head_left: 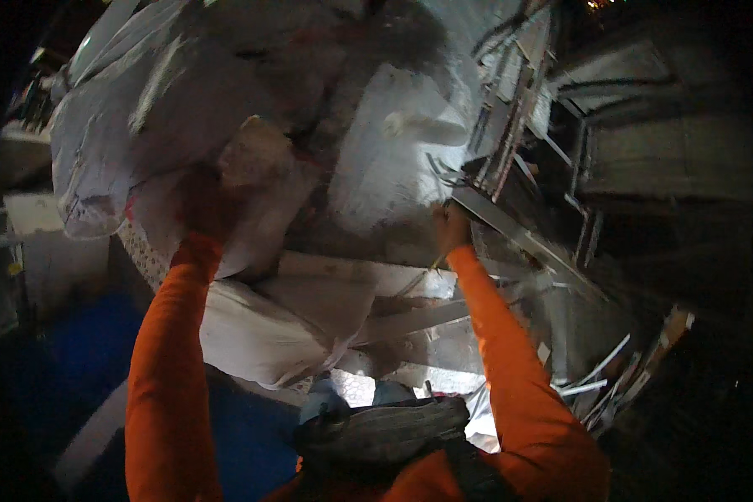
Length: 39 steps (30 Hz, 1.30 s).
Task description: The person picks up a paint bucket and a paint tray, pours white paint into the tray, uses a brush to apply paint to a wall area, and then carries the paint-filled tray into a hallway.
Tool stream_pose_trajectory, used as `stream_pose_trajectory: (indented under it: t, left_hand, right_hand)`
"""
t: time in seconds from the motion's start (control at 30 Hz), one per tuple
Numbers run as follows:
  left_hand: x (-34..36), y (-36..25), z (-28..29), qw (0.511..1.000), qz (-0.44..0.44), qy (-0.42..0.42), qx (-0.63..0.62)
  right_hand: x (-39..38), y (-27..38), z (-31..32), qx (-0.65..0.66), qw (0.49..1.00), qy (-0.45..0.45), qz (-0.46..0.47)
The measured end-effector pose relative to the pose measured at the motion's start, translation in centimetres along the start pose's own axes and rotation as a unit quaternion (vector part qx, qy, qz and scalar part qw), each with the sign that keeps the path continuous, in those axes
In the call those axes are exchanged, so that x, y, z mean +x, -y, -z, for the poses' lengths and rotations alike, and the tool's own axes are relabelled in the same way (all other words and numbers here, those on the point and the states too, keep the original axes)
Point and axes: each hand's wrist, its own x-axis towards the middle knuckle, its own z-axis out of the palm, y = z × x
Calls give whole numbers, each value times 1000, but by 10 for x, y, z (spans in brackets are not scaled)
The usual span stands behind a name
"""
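My left hand [205, 201], dark and blurred, is against a bulky whitish sack [100, 142] at the upper left. Its fingers cannot be made out. Beside it, a pale tan lump [258, 151] bulges from the pile. My right hand [452, 227] is closed in front of a white sheet-like piece [385, 159]. What it grips, if anything, is too blurred to make out. Thin dark strands [443, 171] stick up just above that hand. Right next to it, a long grey flat strip [519, 234] slants down to the right.
Long pale boards [343, 269] and a crumpled whitish sheet [268, 335] lie in front of me. Metal frames [581, 167] and jagged strips [510, 109] crowd the right. Broken slats [644, 368] jut up at the lower right. A blue surface [84, 351] is at the lower left.
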Motion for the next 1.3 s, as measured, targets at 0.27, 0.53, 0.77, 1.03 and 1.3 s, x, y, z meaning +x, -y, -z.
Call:
stream_pose_trajectory:
  t: [0.27, 0.53, 0.77, 1.03, 1.3]
  left_hand:
    - [-11, -17, 40, 999, 11, -5, 46]
    - [-19, 0, 20, 989, 29, 114, 91]
    - [-113, -147, 53, 945, -80, 299, -108]
    - [-213, -298, -36, 879, -256, 379, -136]
    - [-224, -425, -105, 876, -284, 385, -56]
  right_hand:
    - [-209, -36, -4, 238, 948, 103, -183]
    - [-446, -9, 22, 65, 982, -57, -168]
    - [-664, -31, 9, 123, 925, -133, -335]
    - [-771, -26, -14, 181, 858, -182, -444]
    - [-887, -61, -81, 100, 861, -203, -455]
